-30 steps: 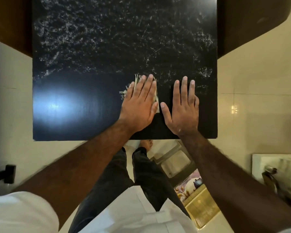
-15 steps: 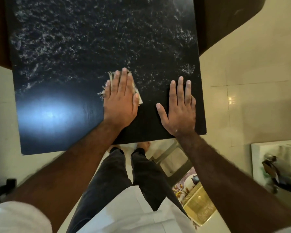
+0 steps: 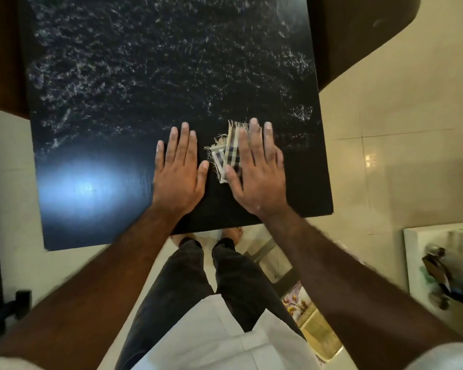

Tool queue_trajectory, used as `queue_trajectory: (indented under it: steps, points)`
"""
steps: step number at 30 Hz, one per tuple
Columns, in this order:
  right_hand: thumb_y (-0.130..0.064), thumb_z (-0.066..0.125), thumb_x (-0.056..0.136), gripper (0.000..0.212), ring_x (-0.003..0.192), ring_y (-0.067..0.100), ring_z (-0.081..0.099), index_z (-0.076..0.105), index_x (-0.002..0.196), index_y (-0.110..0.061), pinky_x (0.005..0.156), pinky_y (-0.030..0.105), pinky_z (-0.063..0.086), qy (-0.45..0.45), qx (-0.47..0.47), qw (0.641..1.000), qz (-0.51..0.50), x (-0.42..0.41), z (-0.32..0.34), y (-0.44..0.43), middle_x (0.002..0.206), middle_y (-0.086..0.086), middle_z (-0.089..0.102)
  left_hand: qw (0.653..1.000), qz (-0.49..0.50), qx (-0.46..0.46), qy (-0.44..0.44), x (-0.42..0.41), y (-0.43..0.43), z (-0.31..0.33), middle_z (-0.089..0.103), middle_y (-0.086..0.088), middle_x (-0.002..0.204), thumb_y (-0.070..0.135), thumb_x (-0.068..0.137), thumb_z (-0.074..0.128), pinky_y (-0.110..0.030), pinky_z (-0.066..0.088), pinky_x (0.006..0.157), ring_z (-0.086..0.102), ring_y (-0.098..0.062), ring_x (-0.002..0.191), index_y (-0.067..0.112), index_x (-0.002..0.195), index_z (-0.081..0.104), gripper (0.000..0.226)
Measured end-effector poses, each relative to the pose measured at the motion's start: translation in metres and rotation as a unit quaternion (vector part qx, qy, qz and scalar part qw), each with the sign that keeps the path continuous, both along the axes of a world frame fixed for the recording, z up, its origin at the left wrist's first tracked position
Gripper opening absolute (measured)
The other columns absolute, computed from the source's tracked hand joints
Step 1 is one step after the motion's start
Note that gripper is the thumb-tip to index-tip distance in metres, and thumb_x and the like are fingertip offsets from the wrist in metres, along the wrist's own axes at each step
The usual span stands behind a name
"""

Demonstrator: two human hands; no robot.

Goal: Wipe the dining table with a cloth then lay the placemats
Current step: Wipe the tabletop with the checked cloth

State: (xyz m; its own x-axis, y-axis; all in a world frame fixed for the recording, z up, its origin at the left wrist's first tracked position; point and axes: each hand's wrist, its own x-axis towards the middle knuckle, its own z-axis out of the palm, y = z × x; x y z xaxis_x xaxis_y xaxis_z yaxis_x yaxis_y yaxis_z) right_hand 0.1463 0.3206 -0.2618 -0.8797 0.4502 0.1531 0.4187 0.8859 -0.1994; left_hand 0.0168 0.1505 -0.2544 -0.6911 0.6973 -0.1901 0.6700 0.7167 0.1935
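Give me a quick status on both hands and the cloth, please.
Left hand flat on table, fingers straight. Right hand pressing checked cloth flat. White smears across far half; no placemats laid.

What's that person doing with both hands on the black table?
A person is wiping the table with a small checked cloth. The right hand presses flat on the cloth, and the left hand lies flat on the bare tabletop just beside it. White streaks cover the far part of the table. No placemats are laid yet.
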Motion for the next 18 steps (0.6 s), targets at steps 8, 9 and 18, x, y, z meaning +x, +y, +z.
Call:
queue_trajectory:
  steps: [8, 9, 18]
  points:
    - [-0.061, 0.043, 0.114, 0.075, 0.173, 0.037, 0.018, 0.034, 0.177, -0.022, 0.126, 0.053, 0.038, -0.019, 0.007, 0.999, -0.028, 0.009, -0.008, -0.020, 0.185, 0.011, 0.024, 0.999, -0.020, -0.019, 0.036, 0.000, -0.007, -0.009, -0.008, -0.010, 0.187, 0.052, 0.117, 0.020, -0.059, 0.010, 0.139, -0.005, -0.028, 0.174, 0.009, 0.178, 0.002, 0.077]
    - [-0.062, 0.044, 0.113, 0.075, 0.173, 0.037, 0.018, 0.033, 0.177, -0.022, 0.125, 0.053, 0.039, -0.025, 0.012, 0.999, -0.044, 0.021, -0.008, -0.014, 0.185, 0.011, 0.024, 0.999, -0.020, -0.018, 0.036, 0.001, -0.008, -0.009, -0.009, -0.009, 0.187, 0.052, 0.117, 0.020, -0.059, 0.010, 0.139, -0.006, -0.028, 0.174, 0.010, 0.178, 0.001, 0.077]
    - [-0.063, 0.032, 0.115, 0.076, 0.170, 0.044, 0.022, 0.033, 0.176, -0.019, 0.125, 0.057, 0.039, -0.070, 0.022, 0.983, -0.168, -0.020, -0.003, 0.041, 0.184, 0.016, 0.027, 0.998, -0.014, -0.019, 0.051, -0.002, -0.004, -0.012, -0.009, -0.009, 0.187, 0.051, 0.116, 0.020, -0.060, 0.012, 0.139, -0.005, -0.028, 0.174, 0.010, 0.178, 0.000, 0.078]
